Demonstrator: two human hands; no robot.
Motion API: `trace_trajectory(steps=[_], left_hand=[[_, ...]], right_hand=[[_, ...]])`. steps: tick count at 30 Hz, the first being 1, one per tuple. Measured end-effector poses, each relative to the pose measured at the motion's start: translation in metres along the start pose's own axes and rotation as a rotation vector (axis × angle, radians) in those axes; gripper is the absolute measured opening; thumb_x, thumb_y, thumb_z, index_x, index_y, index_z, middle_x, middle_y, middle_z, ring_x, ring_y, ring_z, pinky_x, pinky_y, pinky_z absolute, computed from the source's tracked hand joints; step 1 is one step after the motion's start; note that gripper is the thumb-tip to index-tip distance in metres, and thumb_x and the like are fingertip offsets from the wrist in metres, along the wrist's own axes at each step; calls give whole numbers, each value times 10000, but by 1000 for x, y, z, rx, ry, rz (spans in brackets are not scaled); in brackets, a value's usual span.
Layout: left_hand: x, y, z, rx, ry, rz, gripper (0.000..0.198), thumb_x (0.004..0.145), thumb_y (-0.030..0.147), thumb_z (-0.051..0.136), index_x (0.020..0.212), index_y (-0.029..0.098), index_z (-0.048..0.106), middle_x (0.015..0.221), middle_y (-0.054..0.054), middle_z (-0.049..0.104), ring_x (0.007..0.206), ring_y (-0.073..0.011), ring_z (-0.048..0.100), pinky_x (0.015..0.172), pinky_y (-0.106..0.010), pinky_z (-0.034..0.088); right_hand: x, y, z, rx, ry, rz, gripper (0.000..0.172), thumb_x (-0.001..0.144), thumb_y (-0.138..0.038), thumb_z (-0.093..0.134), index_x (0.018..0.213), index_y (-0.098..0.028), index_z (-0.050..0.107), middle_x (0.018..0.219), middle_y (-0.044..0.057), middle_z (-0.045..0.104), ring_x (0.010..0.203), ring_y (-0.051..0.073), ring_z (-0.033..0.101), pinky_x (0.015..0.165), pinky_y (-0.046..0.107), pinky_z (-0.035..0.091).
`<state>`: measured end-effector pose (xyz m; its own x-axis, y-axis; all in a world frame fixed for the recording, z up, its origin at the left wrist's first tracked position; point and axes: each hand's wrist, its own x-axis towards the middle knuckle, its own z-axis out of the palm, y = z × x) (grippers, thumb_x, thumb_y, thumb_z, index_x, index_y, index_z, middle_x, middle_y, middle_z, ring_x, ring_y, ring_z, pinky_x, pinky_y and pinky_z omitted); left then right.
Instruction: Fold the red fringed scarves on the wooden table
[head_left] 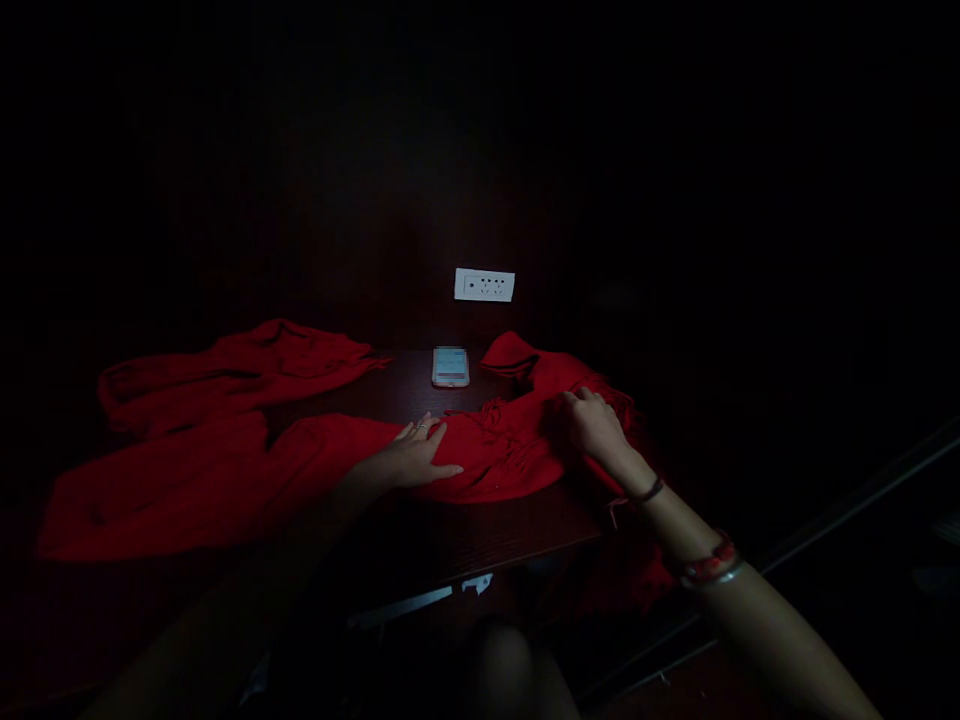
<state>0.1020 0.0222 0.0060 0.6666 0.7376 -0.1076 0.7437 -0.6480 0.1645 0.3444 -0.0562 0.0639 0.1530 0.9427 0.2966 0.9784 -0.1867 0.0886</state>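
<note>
A long red scarf with fringed ends lies spread across a dark wooden table, bunched at the right. My left hand lies flat on the scarf's middle, fingers stretched out, a ring on one finger. My right hand rests on the bunched fringed part at the right, fingers curled down into the cloth. Bracelets circle my right wrist.
A phone with a lit screen lies on the table behind the scarf. A white wall socket sits on the dark wall above it. The room is very dark. The table's front edge runs just below my hands.
</note>
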Motion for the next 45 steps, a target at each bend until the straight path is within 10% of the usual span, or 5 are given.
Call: trace_trajectory(steps=[10,19,30,36,45], left_hand=[[-14,4,-10,-23,-200,57,931,650,670,361,1319,76,103,1372,-132,56,1246,-258,42,993,-355,128],[-6,-17,-25,-99,-174,76,756,762,609,185,1320,103,114,1372,-95,80,1248,-200,71,995,-321,135],[-7,-12,-13,42,-177,14,740,773,557,237,1321,81,93,1371,-126,37,1250,-226,37,992,-377,102],[-8,-12,-18,9,-188,19,781,744,579,288,1319,85,100,1368,-131,46,1250,-227,52,986,-379,126],[6,-36,-15,8,153,0,631,815,516,217,1289,101,250,1346,-106,219,1234,-195,171,985,-306,174]], right_hand=[[-3,-51,10,169,-283,-906,305,694,-107,453,974,-178,552,902,58,568,834,161,503,784,317,342],[-28,-6,0,121,-291,-764,208,728,-144,453,868,-172,604,973,83,528,829,159,499,792,306,358],[57,-91,38,226,-225,-287,390,766,-238,450,1142,-142,416,1057,128,506,938,210,498,747,275,393],[39,-55,28,89,-67,-67,286,809,-139,326,1045,-159,487,1040,153,469,903,226,507,718,308,398],[98,-80,44,143,-52,-421,440,770,-119,354,1204,-181,394,1174,114,403,1032,207,394,856,302,319]])
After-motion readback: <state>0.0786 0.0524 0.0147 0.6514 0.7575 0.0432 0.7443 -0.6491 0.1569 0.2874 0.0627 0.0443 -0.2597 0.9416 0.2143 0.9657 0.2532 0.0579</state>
